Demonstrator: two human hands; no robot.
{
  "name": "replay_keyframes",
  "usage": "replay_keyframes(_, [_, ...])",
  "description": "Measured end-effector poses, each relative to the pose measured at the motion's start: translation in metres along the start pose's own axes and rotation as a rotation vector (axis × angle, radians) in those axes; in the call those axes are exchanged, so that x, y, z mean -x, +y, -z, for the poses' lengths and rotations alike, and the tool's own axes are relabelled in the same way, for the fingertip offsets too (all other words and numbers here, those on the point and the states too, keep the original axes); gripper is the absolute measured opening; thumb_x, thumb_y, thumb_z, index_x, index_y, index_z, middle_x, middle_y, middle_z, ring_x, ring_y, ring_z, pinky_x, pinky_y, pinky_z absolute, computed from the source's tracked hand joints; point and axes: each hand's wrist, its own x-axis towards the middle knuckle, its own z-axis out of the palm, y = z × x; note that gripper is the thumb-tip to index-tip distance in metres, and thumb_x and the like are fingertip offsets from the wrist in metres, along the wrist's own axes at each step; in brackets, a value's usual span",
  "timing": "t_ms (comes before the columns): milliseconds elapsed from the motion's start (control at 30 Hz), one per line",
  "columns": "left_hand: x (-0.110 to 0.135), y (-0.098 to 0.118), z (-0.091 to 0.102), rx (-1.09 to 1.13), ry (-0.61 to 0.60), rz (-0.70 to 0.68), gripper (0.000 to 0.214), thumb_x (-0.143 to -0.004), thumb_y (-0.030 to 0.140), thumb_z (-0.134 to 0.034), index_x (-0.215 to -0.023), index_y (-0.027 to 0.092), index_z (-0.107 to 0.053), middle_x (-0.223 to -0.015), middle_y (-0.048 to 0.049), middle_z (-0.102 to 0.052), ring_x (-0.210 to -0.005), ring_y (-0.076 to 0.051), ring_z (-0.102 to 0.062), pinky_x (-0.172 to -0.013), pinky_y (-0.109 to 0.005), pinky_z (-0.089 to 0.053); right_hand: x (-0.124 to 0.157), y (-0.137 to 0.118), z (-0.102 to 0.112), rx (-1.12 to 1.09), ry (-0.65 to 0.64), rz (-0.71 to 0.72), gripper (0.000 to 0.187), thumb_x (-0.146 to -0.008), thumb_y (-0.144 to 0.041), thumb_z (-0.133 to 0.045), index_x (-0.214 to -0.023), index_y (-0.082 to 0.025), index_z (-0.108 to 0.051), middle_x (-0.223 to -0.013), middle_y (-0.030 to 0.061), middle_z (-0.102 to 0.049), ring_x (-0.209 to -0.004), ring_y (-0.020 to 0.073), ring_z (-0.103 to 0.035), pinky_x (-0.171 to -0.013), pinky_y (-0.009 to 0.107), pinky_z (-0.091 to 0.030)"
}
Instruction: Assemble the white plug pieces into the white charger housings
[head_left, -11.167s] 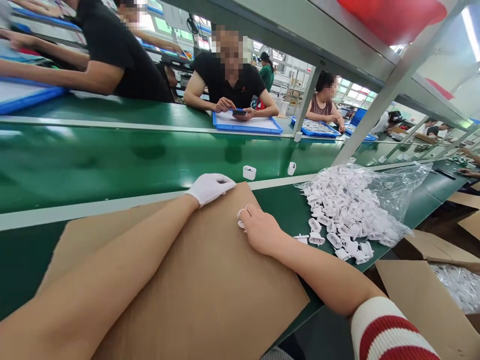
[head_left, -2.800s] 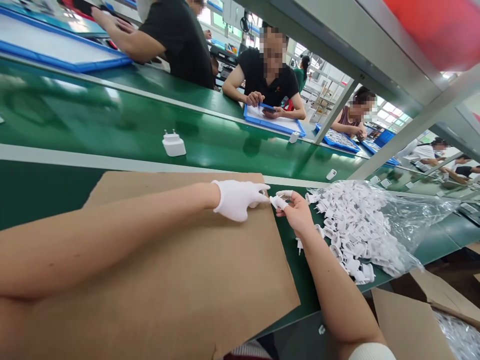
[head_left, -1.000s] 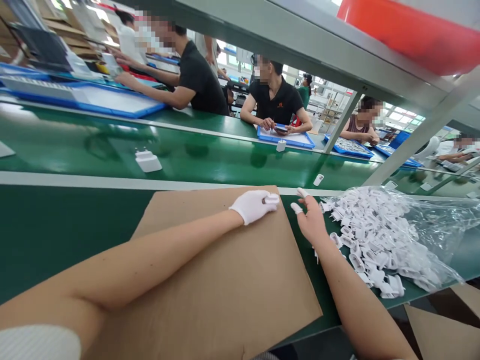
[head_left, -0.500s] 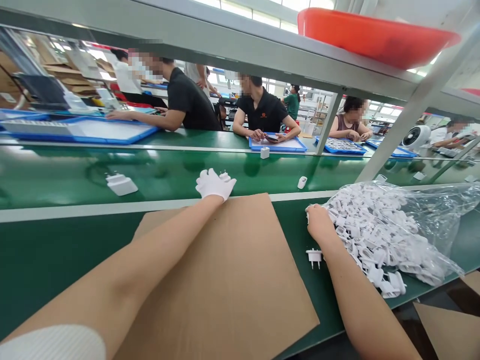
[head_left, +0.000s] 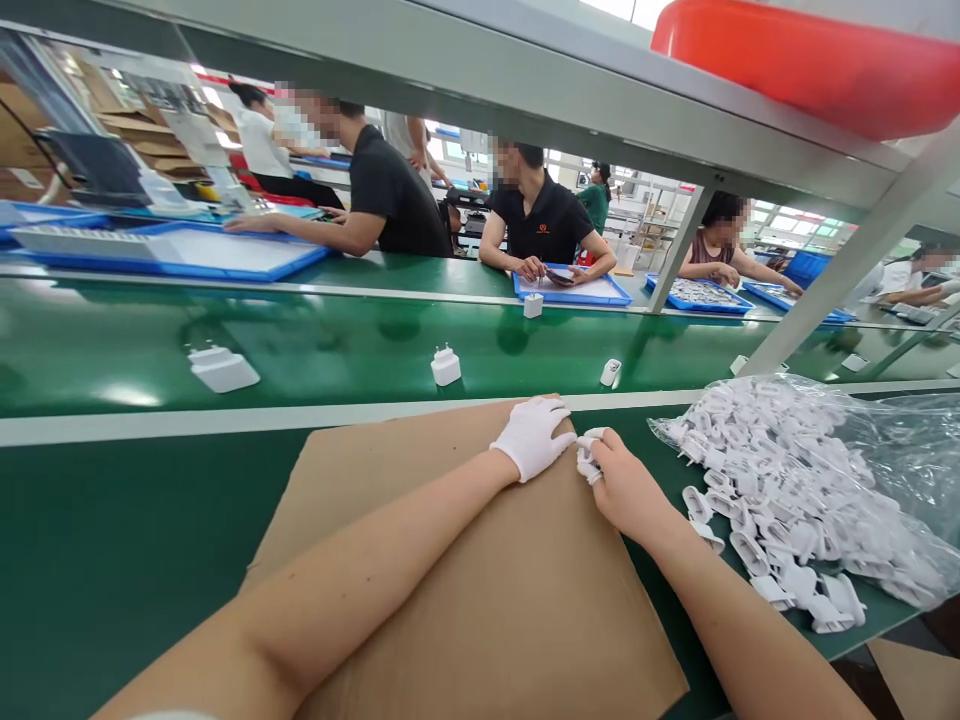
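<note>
My left hand (head_left: 534, 437), in a white glove, lies palm down over the far right part of a brown cardboard sheet (head_left: 465, 560). Its fingers are stretched out and empty. Close to its fingertips is my right hand (head_left: 628, 490), bare except for white covers on the fingertips. The fingers of this hand are pinched around a small white plug piece (head_left: 588, 464), partly hidden by them. To the right, a heap of white plug pieces (head_left: 787, 480) spills from a clear plastic bag (head_left: 915, 430). Beyond the cardboard, a white charger (head_left: 446, 366) stands on the green belt (head_left: 345, 350).
Another white charger (head_left: 223, 368) lies farther left on the belt, with smaller ones (head_left: 532, 305) (head_left: 610, 372) beyond and to the right. A shelf (head_left: 450, 60) carrying a red basin (head_left: 810, 70) crosses overhead. Co-workers sit opposite at blue trays (head_left: 247, 250). A slanted post (head_left: 817, 260) rises at right.
My left hand has left the charger on the belt and come right and back onto the cardboard. My right hand has moved left from the heap to meet it. The view has shifted slightly.
</note>
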Motion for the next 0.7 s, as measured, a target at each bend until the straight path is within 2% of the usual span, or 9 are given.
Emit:
replay_keyframes(167, [-0.003, -0.003, 0.003, -0.014, 0.004, 0.159, 0.053, -0.094, 0.049, -0.061, -0.138, 0.021, -0.068, -0.159, -0.0107, -0.053, -0.147, -0.035, -0.044, -0.125, -0.053, -0.032, -0.007, -0.005, -0.012, 0.093, -0.025, 0.102, 0.030, -0.085, 0.003, -0.047, -0.104, -0.016, -0.061, -0.113, 0.0127, -0.063, -0.104, 0.0252, -0.055, -0.090, 0.036, -0.048])
replay_keyframes(267, [-0.005, -0.005, 0.000, -0.020, -0.030, 0.265, 0.061, -0.094, 0.052, -0.059, -0.146, 0.020, -0.062, -0.165, -0.0123, -0.045, -0.153, -0.036, -0.036, -0.129, -0.054, -0.023, -0.007, -0.008, -0.012, 0.118, -0.040, 0.102, 0.029, -0.084, 0.000, -0.050, -0.107, -0.015, -0.059, -0.109, 0.0128, -0.065, -0.103, 0.0261, -0.053, -0.089, 0.038, -0.047])
replay_keyframes(367, [-0.007, -0.008, -0.003, -0.016, -0.053, 0.279, 0.064, -0.095, 0.053, -0.055, -0.149, 0.018, -0.060, -0.166, -0.0138, -0.044, -0.154, -0.036, -0.035, -0.130, -0.054, -0.019, -0.008, -0.012, -0.011, 0.142, -0.056, 0.080, 0.025, -0.086, -0.005, -0.053, -0.108, -0.014, -0.059, -0.105, 0.0128, -0.066, -0.103, 0.0266, -0.053, -0.087, 0.037, -0.047])
replay_keyframes(567, [-0.014, -0.015, -0.004, 0.020, -0.032, 0.255, 0.061, -0.092, 0.049, -0.059, -0.144, 0.019, -0.065, -0.158, -0.0139, -0.054, -0.146, -0.035, -0.047, -0.125, -0.046, -0.033, -0.015, -0.022, -0.020, 0.249, -0.019, 0.074, 0.024, -0.091, -0.010, -0.054, -0.114, -0.012, -0.062, -0.107, 0.0160, -0.069, -0.111, 0.0306, -0.053, -0.090, 0.037, -0.047])
replay_keyframes(700, [-0.017, -0.015, -0.002, 0.009, -0.030, 0.248, 0.055, -0.093, 0.042, -0.057, -0.143, 0.020, -0.067, -0.157, -0.0122, -0.055, -0.146, -0.032, -0.049, -0.124, -0.043, -0.036, -0.015, -0.021, -0.026, 0.193, 0.028, 0.047, 0.026, -0.092, -0.010, -0.054, -0.117, -0.013, -0.060, -0.109, 0.0157, -0.069, -0.115, 0.0301, -0.053, -0.092, 0.036, -0.047])
